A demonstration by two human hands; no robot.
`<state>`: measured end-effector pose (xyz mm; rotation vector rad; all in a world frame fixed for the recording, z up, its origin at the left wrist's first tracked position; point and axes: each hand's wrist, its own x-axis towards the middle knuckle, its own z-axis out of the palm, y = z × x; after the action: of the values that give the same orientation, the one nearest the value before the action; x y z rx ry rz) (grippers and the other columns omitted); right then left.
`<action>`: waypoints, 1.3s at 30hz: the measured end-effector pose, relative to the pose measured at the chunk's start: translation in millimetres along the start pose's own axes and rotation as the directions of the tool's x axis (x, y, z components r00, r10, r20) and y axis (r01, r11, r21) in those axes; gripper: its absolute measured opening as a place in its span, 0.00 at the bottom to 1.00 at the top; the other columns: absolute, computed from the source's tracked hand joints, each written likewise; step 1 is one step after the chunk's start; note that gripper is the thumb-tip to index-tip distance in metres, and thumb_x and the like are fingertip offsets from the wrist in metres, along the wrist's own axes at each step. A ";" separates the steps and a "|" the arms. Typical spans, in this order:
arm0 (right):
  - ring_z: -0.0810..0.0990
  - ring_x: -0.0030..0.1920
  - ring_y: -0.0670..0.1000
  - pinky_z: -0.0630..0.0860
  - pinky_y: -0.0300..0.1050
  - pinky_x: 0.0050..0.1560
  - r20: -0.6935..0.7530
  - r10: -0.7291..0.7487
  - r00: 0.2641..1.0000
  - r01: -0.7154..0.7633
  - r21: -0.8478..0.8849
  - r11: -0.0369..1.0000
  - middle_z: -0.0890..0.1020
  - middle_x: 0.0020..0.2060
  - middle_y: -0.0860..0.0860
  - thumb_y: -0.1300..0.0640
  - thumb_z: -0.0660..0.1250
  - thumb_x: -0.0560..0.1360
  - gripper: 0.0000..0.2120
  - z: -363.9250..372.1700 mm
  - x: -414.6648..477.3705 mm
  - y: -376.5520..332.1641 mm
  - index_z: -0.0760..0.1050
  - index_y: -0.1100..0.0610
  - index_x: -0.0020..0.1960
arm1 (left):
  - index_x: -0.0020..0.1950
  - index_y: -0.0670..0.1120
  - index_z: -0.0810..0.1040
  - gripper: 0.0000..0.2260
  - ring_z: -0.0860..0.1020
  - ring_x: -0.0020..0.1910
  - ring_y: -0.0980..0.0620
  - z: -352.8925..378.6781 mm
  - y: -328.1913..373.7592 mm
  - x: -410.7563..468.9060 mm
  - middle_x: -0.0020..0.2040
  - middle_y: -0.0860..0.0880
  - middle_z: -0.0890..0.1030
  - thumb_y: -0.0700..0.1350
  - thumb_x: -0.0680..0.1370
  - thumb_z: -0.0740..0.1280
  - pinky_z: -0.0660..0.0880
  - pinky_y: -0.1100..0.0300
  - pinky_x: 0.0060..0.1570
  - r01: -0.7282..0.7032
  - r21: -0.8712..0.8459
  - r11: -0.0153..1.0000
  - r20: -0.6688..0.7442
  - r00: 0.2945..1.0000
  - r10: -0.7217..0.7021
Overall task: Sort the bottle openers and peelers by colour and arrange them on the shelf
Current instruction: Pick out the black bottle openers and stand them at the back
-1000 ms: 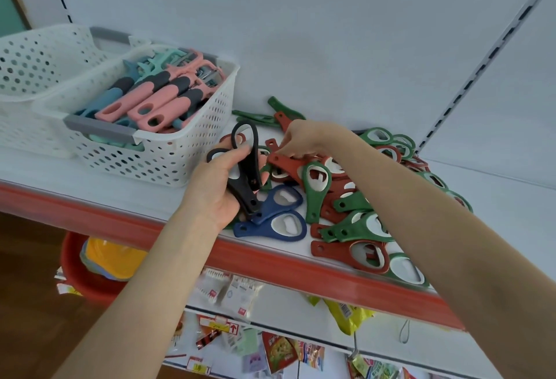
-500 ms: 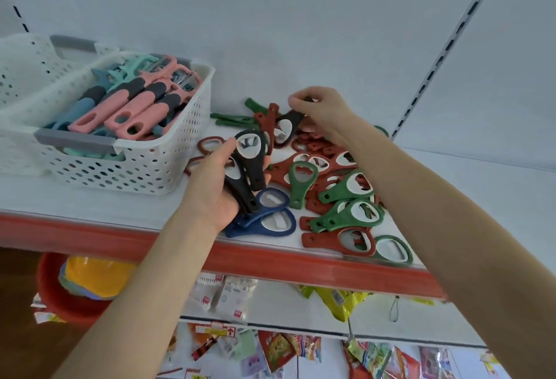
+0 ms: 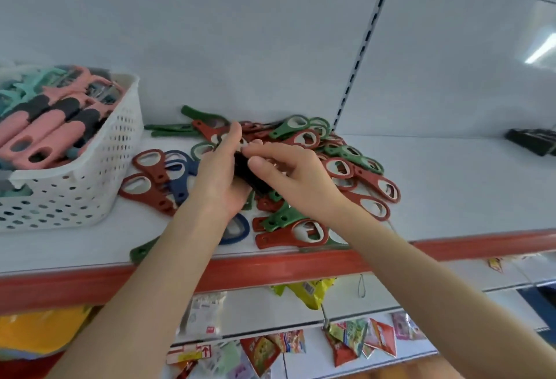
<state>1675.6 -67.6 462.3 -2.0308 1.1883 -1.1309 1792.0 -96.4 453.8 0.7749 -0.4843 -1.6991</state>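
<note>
Black bottle openers [image 3: 251, 175] clasped between both hands [image 3: 216, 174], above the pile [image 3: 340, 168].

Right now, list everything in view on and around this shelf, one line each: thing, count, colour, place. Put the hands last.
Basket: one, white, perforated, left on the shelf.
Peelers: several, pink with dark grips, also teal, inside the basket.
Bottle openers, red: many, in the central pile; two lie apart beside the basket.
Bottle openers, green: many, mixed into the pile.
Bottle openers, blue: a few, left of the pile.
Bottle openers, black: count unclear, held between both hands.
Shelf: one, white with a red front edge.
Dark item: one, far right, unclear.
Snack packets: several, multicoloured, hanging below.
Left hand: gripping the black openers.
Right hand: fingers on the same openers.
</note>
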 end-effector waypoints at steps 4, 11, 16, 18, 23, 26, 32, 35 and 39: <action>0.80 0.43 0.45 0.76 0.40 0.46 -0.109 0.007 0.994 -0.010 -0.022 1.000 0.84 0.42 0.53 0.60 0.62 0.78 0.10 -32.2 7.3 13.3 0.81 0.62 0.48 | 0.63 0.43 0.70 0.12 0.82 0.43 0.45 12.0 -10.2 8.0 0.48 0.41 0.79 0.43 0.79 0.62 0.80 0.51 0.41 -0.030 -0.009 1.000 -0.004 1.000 0.030; 0.75 0.58 0.54 0.67 0.41 0.53 0.133 0.231 0.964 -0.100 -0.621 0.777 0.77 0.58 0.54 0.59 0.58 0.79 0.14 -85.6 64.4 106.1 0.73 0.57 0.63 | 0.60 0.44 0.70 0.12 0.80 0.31 0.50 26.2 -21.5 18.8 0.39 0.43 0.77 0.43 0.78 0.65 0.79 0.55 0.33 0.013 -0.078 0.997 -0.099 0.995 -0.021; 0.65 0.70 0.54 0.57 0.42 0.69 0.357 0.157 0.921 0.098 -0.602 0.793 0.69 0.69 0.55 0.60 0.54 0.81 0.19 -92.7 83.9 126.7 0.64 0.59 0.71 | 0.54 0.44 0.71 0.07 0.79 0.36 0.50 43.6 -34.1 25.8 0.40 0.44 0.77 0.44 0.78 0.64 0.79 0.56 0.33 -0.012 -0.064 0.998 -0.116 0.993 0.005; 0.62 0.71 0.53 0.55 0.45 0.72 0.443 0.148 0.884 0.141 -0.556 0.819 0.67 0.70 0.54 0.60 0.53 0.81 0.20 -84.0 91.5 124.8 0.62 0.58 0.73 | 0.50 0.43 0.71 0.04 0.78 0.35 0.49 49.2 -39.6 27.0 0.39 0.43 0.76 0.43 0.79 0.63 0.79 0.56 0.34 -0.036 -0.034 0.999 -0.116 0.993 0.032; 0.68 0.67 0.48 0.60 0.39 0.68 0.497 0.004 0.868 0.145 -0.262 0.954 0.70 0.68 0.51 0.64 0.54 0.80 0.20 -68.1 88.2 116.0 0.65 0.56 0.71 | 0.46 0.43 0.72 0.04 0.78 0.32 0.51 55.1 -45.9 28.2 0.37 0.45 0.76 0.42 0.79 0.61 0.79 0.57 0.34 -0.099 -0.014 0.995 -0.122 0.988 0.097; 0.70 0.66 0.51 0.62 0.37 0.63 0.206 0.079 0.975 -0.009 -0.322 0.947 0.73 0.65 0.54 0.61 0.56 0.80 0.17 -94.1 92.5 130.5 0.69 0.59 0.67 | 0.46 0.43 0.70 0.04 0.77 0.32 0.50 56.2 -49.1 28.2 0.37 0.44 0.75 0.42 0.79 0.61 0.79 0.58 0.36 -0.146 -0.020 0.989 -0.144 0.979 0.141; 0.70 0.66 0.55 0.63 0.41 0.61 0.431 0.213 0.877 0.066 -0.548 0.834 0.72 0.67 0.55 0.50 0.55 0.80 0.20 -123.8 73.3 147.6 0.66 0.57 0.69 | 0.45 0.44 0.72 0.04 0.78 0.35 0.49 63.2 -60.1 33.6 0.40 0.43 0.75 0.43 0.78 0.62 0.78 0.56 0.37 -0.175 -0.013 0.985 -0.174 0.970 0.170; 0.76 0.50 0.57 0.71 0.45 0.48 0.370 0.317 0.873 0.049 -0.713 0.699 0.78 0.45 0.55 0.44 0.55 0.79 0.17 -143.5 73.9 154.5 0.73 0.56 0.50 | 0.43 0.43 0.72 0.05 0.78 0.36 0.50 65.2 -62.3 34.2 0.41 0.44 0.76 0.43 0.78 0.62 0.79 0.56 0.38 -0.192 -0.024 0.981 -0.180 0.966 0.185; 0.78 0.50 0.55 0.74 0.48 0.49 0.254 0.275 0.927 -0.027 -0.688 0.726 0.80 0.48 0.55 0.42 0.62 0.76 0.21 -155.8 69.0 155.1 0.78 0.61 0.51 | 0.42 0.43 0.72 0.06 0.77 0.36 0.50 66.3 -65.5 34.0 0.40 0.44 0.75 0.43 0.79 0.62 0.78 0.55 0.39 -0.199 -0.008 0.980 -0.187 0.963 0.194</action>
<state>1491.9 -206.3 451.5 -2.4414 1.7031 -0.2171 1695.1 -116.7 447.5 0.8293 -0.3945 -1.4312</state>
